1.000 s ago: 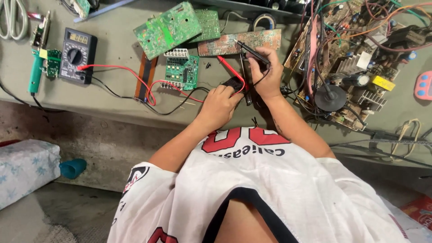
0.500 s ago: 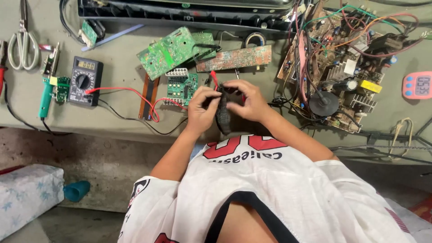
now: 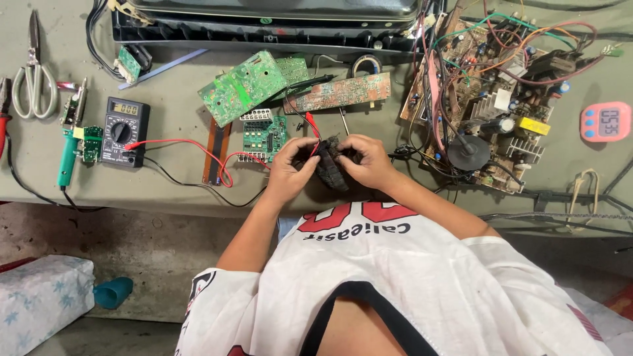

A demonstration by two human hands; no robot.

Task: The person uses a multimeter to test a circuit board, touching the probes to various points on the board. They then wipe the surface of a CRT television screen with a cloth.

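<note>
Both my hands meet at the front edge of the bench. My left hand [image 3: 289, 170] and my right hand [image 3: 366, 160] grip a dark, ribbed, oblong object [image 3: 328, 166] from either side, held tilted just above the table. A red probe lead [image 3: 198, 146] and a black lead [image 3: 178, 179] run from the multimeter [image 3: 124, 130] toward my left hand. The red probe tip [image 3: 310, 126] lies just beyond my fingers. A small green circuit board [image 3: 264, 135] sits directly left of my left hand.
A large green board [image 3: 242, 87] and a brown strip board [image 3: 339, 92] lie behind my hands. A big wired chassis board [image 3: 488, 99] is at the right, with a pink timer [image 3: 603, 122] beyond it. Scissors [image 3: 30, 72] and a green-handled soldering iron [image 3: 66, 155] lie far left.
My right hand came down from over the brown board, where it held a black probe. Both hands have closed together on the dark object. The view has shifted.
</note>
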